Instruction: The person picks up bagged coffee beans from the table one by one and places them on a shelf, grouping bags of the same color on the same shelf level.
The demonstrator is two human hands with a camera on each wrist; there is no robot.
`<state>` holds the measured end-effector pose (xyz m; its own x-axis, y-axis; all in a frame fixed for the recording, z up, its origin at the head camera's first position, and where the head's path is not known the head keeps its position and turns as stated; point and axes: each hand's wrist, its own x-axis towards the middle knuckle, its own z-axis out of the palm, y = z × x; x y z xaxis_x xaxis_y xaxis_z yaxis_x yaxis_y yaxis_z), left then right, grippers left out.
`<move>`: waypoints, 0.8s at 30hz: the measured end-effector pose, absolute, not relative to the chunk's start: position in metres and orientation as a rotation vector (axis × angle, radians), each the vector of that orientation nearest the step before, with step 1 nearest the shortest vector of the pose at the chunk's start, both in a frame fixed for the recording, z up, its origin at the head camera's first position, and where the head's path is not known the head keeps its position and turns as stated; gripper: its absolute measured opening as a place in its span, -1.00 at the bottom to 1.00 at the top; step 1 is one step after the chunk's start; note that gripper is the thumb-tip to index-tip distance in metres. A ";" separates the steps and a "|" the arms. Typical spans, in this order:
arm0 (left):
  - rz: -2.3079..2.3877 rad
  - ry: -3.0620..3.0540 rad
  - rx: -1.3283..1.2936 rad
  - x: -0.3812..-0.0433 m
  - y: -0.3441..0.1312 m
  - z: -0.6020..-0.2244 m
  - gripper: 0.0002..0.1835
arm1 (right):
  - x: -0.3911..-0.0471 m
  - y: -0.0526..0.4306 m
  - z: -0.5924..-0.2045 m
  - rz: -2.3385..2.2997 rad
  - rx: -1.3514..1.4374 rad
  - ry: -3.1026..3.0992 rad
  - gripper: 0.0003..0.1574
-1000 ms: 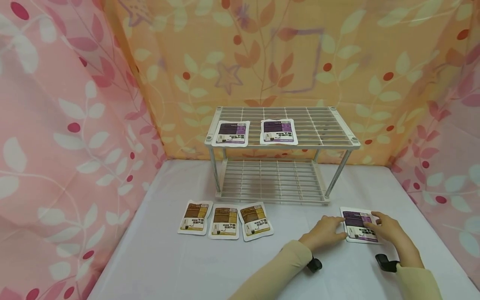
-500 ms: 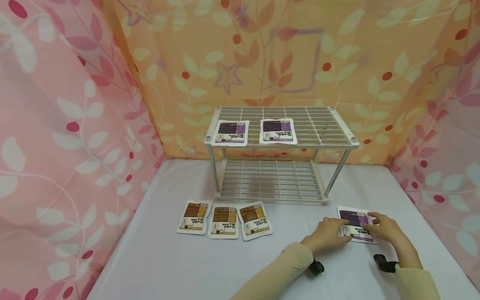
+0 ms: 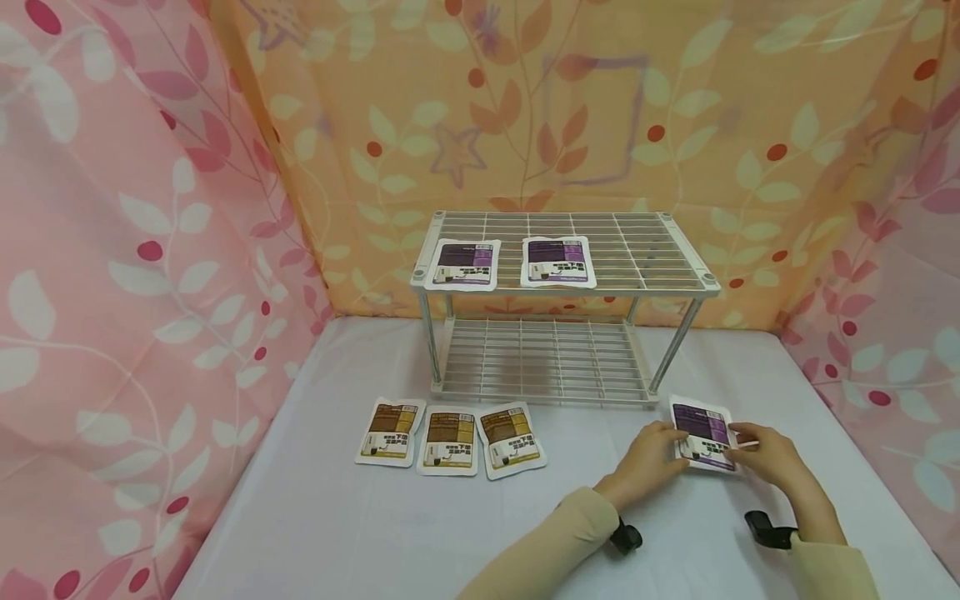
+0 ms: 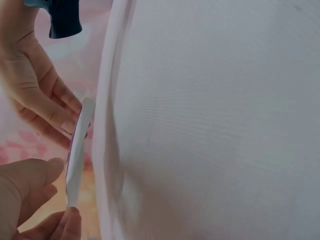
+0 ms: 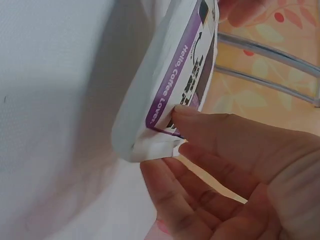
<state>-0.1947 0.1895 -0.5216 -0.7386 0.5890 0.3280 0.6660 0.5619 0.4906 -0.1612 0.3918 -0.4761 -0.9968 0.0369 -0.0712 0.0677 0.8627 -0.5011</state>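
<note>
A white coffee packet (image 3: 703, 432) with a purple label is held up just over the table at the right, tilted, between both hands. My left hand (image 3: 648, 458) pinches its left side; in the left wrist view its fingertips are under the edge of the packet (image 4: 76, 155) and the thumb is by the label. My right hand (image 3: 776, 454) grips the right side. In the right wrist view its thumb presses on the label of the packet (image 5: 172, 85), which reads "Hello, Coffee Lover", with the other fingers underneath.
A white wire rack (image 3: 630, 250) with two tiers stands at the back. On its top lie two purple-label packets, left (image 3: 462, 265) and middle (image 3: 557, 262). Three brown-label packets (image 3: 448, 442) lie in a row before it. Patterned cloth (image 3: 150, 275) walls the table (image 3: 337, 533).
Both hands have raised the purple-label packet from the table and shifted it slightly left and toward the rack, tilting it. The other packets and the rack stay put.
</note>
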 end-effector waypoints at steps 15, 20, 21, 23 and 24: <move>-1.186 -2.427 -0.957 -0.199 0.176 -0.512 -0.60 | -0.157 0.370 -0.468 -0.864 0.016 3.164 -0.20; -1.214 -2.358 -0.944 -0.198 0.171 -0.507 -0.59 | -0.155 0.363 -0.466 -0.931 -0.022 3.222 -0.19; -1.218 -2.344 -0.945 -0.198 0.170 -0.506 -0.59 | -0.155 0.361 -0.465 -0.954 -0.034 3.229 -0.20; -1.218 -2.323 -0.944 -0.198 0.167 -0.504 -0.59 | -0.155 0.359 -0.464 -0.998 -0.061 3.243 -0.21; -1.213 -2.313 -0.944 -0.199 0.166 -0.503 -0.58 | -0.155 0.358 -0.463 -1.023 -0.074 3.248 -0.22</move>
<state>-0.1985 0.1659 -0.5028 -0.7111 0.3917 0.5839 0.7031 0.4075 0.5828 -0.1552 0.3577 -0.4630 -0.9642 0.0378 0.2624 -0.1194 0.8218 -0.5571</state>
